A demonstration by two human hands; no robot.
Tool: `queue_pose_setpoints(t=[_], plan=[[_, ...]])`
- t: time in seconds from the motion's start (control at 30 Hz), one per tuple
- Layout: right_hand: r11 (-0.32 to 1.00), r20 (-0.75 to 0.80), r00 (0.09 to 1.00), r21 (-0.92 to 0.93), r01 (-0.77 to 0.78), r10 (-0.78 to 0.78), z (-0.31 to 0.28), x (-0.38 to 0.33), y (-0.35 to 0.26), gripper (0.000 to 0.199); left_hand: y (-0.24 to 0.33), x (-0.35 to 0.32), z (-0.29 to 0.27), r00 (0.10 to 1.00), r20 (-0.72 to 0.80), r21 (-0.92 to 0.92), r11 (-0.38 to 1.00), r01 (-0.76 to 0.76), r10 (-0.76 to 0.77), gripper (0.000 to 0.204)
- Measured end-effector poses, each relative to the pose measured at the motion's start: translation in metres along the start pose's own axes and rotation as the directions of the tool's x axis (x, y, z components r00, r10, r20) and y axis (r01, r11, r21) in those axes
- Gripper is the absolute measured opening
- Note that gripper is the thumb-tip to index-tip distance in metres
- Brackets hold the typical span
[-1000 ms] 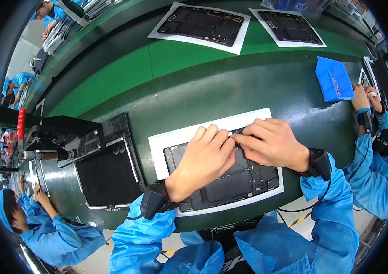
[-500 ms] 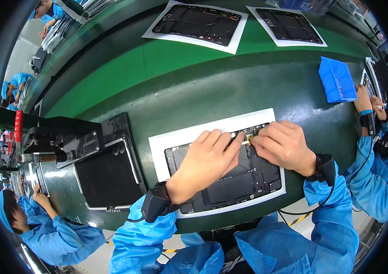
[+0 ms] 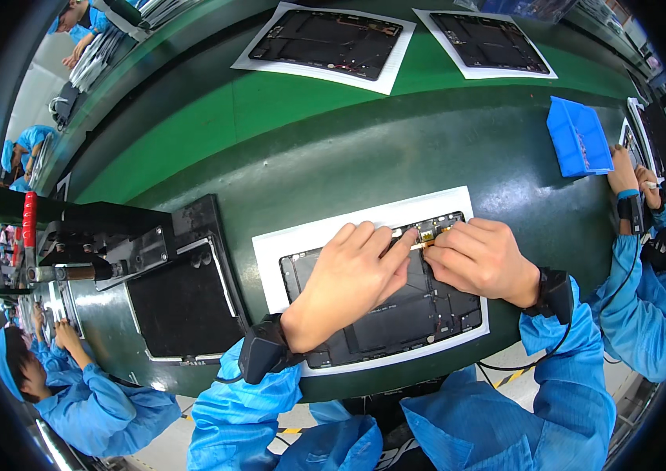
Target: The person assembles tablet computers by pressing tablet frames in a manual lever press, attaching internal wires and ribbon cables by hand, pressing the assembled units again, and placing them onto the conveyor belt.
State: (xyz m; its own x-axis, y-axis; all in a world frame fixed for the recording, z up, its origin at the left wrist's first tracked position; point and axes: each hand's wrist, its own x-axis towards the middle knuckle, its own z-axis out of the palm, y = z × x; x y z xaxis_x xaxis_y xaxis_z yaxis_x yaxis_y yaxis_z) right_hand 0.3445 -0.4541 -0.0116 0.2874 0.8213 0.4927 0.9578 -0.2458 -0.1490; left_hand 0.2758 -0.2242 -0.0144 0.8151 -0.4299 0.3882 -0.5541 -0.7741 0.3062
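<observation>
An opened tablet (image 3: 384, 326), black with its inner parts bare, lies on a white sheet (image 3: 309, 235) in front of me. My left hand (image 3: 353, 279) reaches over its upper left part, index fingertip down at the far edge, the other fingers curled. Close beside it, my right hand (image 3: 480, 257) is closed in a pinch at the same edge. Between the fingertips shows a small gold-coloured part (image 3: 427, 235) with a short pale strip below it. Whatever the fingertips grip is too small and too covered to make out.
A black press fixture (image 3: 137, 251) with a red lever (image 3: 29, 220) stands left. Two more opened tablets (image 3: 329, 39) (image 3: 490, 41) lie on white sheets on the green strip beyond. A blue bin (image 3: 578, 137) sits right, near a co-worker's hands (image 3: 635, 179). Another person (image 3: 74, 385) works at left.
The two far tablets have slid slightly left with their sheets. My right hand has shifted a little down and left; my left hand stays at nearly the same spot.
</observation>
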Motion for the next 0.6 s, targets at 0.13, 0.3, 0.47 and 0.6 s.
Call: queue_pose_setpoints(t=[0.13, 0.3, 0.47, 0.6], plan=[[1.000, 0.032, 0.999, 0.019, -0.012, 0.011, -0.001, 0.000, -0.001, 0.022, -0.001, 0.001, 0.001, 1.000, 0.001, -0.019, 1.000, 0.002, -0.002, 0.043], [0.991, -0.003, 0.997, 0.113, -0.076, 0.077, 0.001, 0.001, -0.001, 0.020, 0.002, 0.001, -0.002, 0.999, 0.030, 0.009, 0.999, -0.035, 0.035, 0.046], [0.988, 0.018, 0.997, 0.135, -0.079, 0.078, -0.002, -0.001, 0.001, 0.017, 0.002, -0.001, -0.003, 0.995, 0.078, 0.029, 0.997, -0.065, 0.063, 0.050], [0.956, 0.065, 0.983, 0.229, -0.182, 0.172, -0.013, 0.010, 0.001, 0.015, 0.002, 0.000, -0.004, 0.993, 0.086, 0.044, 0.996, -0.079, 0.075, 0.050]])
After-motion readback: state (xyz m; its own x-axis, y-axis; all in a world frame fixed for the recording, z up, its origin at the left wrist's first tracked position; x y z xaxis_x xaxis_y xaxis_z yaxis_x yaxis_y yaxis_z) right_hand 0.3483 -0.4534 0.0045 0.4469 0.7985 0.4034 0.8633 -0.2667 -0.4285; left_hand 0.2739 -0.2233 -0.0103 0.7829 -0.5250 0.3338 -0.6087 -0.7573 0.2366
